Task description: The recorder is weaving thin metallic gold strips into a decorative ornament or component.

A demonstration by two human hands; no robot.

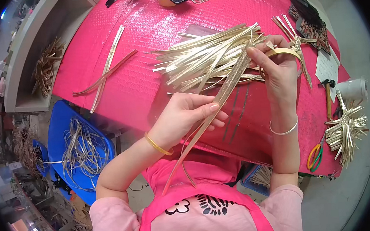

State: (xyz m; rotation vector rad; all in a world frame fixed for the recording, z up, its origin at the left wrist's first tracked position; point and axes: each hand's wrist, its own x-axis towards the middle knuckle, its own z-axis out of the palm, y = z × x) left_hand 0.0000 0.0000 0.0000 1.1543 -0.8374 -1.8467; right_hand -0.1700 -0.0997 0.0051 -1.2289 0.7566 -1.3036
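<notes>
Between my hands runs a long, flat, bronze-gold strip (234,77), stretched at a slant above the pink table. My left hand (189,114) pinches it near its middle, thumb on top. The upper end sits between the thumb and fingers of my right hand (279,67). A pale yellow band (286,52) also curls round the right fingers; what it is, I cannot tell. Below my left hand the strip's tails hang toward my apron (190,181). Just beyond the hands lies a loose bundle of shiny gold strips (210,55).
Two crossed strips (105,75) lie at the table's left. At the right are a tied gold bunch (347,131), scissors (315,156), a hammer (328,100) and a white tub (352,89). A blue bin (58,138) with tangled cord stands at the lower left.
</notes>
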